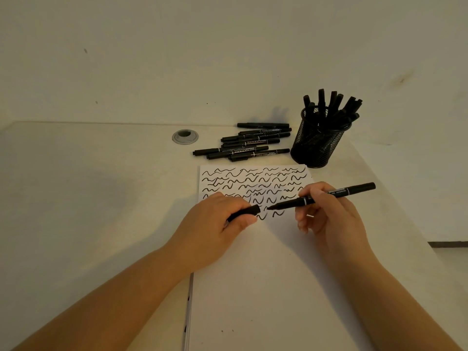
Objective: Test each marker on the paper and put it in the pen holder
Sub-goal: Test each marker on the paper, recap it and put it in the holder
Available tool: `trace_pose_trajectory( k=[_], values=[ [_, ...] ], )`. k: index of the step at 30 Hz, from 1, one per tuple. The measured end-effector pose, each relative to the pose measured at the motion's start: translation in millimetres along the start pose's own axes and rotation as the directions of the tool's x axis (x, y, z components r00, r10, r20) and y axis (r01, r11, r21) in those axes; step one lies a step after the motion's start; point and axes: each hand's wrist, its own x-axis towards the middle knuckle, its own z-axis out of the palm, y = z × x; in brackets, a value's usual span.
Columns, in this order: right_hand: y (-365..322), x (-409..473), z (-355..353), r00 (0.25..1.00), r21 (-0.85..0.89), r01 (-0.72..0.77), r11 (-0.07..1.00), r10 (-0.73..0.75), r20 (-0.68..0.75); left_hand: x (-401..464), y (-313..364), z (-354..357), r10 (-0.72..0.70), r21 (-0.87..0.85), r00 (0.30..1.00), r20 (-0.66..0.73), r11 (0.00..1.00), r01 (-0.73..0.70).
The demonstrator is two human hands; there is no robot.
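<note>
My right hand grips an uncapped black marker, its tip pointing left just above the white paper. In my left hand I hold the marker's black cap, its open end facing the tip a short gap away. Rows of black squiggles cover the paper's far part. Behind the paper lies a pile of several capped black markers. A black mesh pen holder stands at the back right, holding several markers upright.
A round grey cable grommet is set in the white desk left of the marker pile. A wall runs along the desk's back edge. The desk's right edge drops off past the holder.
</note>
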Motion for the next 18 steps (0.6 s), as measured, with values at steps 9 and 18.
trace_pose_trajectory(
  k=[9,18],
  values=[
    [2,-3,4,0.996,-0.109,0.003,0.994,0.007,0.09,-1,6,0,0.03,0.001,0.999,0.011,1.0,-0.03],
    [3,-7,8,0.971,-0.163,0.049,0.985,-0.009,0.238,-4,14,3,0.017,-0.022,0.999,0.035,1.0,-0.016]
  ],
)
